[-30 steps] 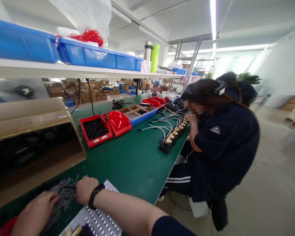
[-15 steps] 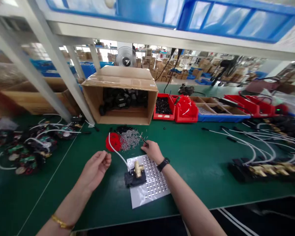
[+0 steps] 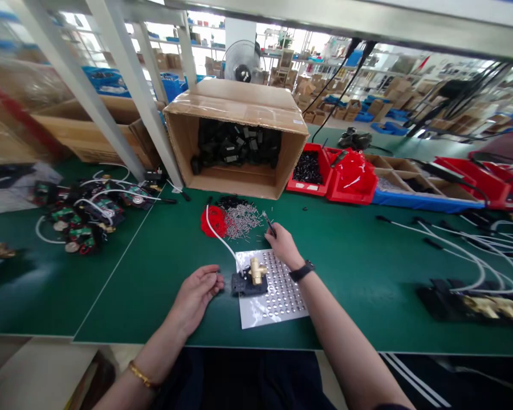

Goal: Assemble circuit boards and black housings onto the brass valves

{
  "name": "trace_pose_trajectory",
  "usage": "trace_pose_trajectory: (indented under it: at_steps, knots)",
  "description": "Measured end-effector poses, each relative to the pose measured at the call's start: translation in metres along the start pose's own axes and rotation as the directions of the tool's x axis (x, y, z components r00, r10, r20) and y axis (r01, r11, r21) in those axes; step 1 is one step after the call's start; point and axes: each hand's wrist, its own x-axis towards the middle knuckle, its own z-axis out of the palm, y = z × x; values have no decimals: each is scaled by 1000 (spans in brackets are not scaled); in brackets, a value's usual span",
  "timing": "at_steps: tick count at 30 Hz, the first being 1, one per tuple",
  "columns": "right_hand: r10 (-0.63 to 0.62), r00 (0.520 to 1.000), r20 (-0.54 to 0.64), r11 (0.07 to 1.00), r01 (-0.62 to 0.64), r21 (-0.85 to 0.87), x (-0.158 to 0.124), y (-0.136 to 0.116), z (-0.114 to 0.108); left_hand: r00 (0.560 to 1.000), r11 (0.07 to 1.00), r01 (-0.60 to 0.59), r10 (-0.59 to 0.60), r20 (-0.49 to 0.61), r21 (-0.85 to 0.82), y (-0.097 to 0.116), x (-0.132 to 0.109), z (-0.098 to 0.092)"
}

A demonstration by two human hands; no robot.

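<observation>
In the head view, my right hand is closed around a slim dark tool. The tool's tip points at the near right edge of a pile of small silvery screws or pins. My left hand has thumb and index finger pinched together; a tiny dark thing may be at their tips. Just right of it, a black part with a brass fitting and a white tube sits on a white sheet dotted with rows of silvery discs. Red rings lie left of the pile.
Behind stands an open cardboard box of black parts, with red bins and a blue divided tray to its right. Wired assemblies lie left. More brass-fitted units sit right. A metal shelf post rises at left.
The view has tilted down and turned left. My left hand has come closer to the black part with the brass fitting. My right hand keeps the slim tool at the pile's edge.
</observation>
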Motion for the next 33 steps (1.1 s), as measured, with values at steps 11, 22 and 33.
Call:
trace_pose_trajectory:
  at_steps: [11,22,33]
  knots:
    - [314,944,-98,789,-203,580,-144,16,25,999,995,16,-19,-37,-97,-14,-16,-1]
    - [35,969,-243,958,37,284,-149,2,26,999,990,44,-40,26,-135,-25,-20,-8]
    - [-196,947,-254,969,227,98,-151,10,34,995,999,14,-18,-101,-44,-28,-25,1]
